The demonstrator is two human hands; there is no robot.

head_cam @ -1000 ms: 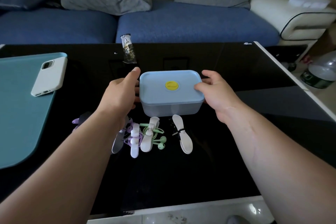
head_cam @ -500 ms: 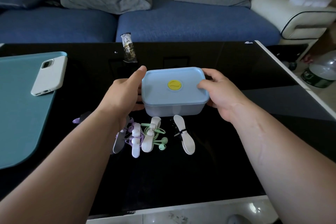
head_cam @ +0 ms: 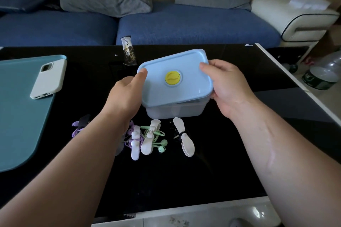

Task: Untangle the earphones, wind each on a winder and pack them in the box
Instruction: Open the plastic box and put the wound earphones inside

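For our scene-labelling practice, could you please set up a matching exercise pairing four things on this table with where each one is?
Things:
1. phone
2. box lid
3. green earphones
4. snack packet

Places:
A. near the table's far edge, by the sofa
B. between the left hand and right hand, tilted
C. on the teal mat
D. on the black table, in front of the box

Pairs: 1-C, 2-B, 3-D, 4-A
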